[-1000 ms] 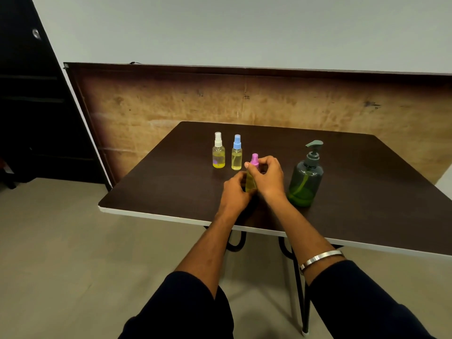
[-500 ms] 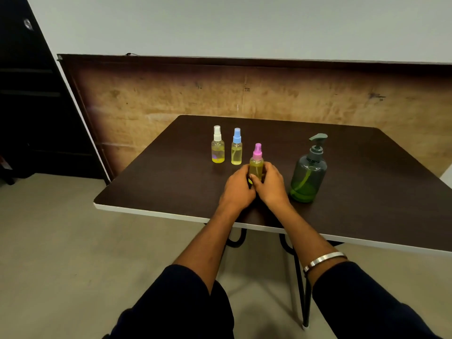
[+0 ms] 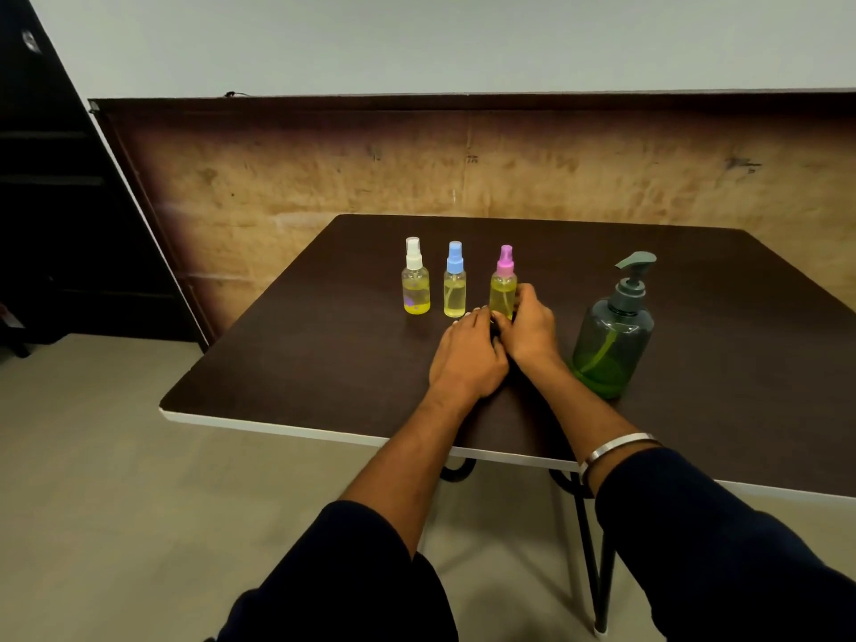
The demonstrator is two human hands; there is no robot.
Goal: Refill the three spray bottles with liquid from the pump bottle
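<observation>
At the near edge of the table, the left hand lies with relaxed fingers holding nothing, while the right hand curls around the base of the pink-capped spray bottle. This bottle stands upright beside the blue-capped bottle and white-capped bottle, all capped with yellow liquid, so refilling seems nearly done; next, the hand should release gently. The pump bottle stands on the right.

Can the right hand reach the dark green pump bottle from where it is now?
Probably yes. The right hand is at the pink-capped spray bottle, and only bare dark table separates it from the dark green pump bottle.
</observation>
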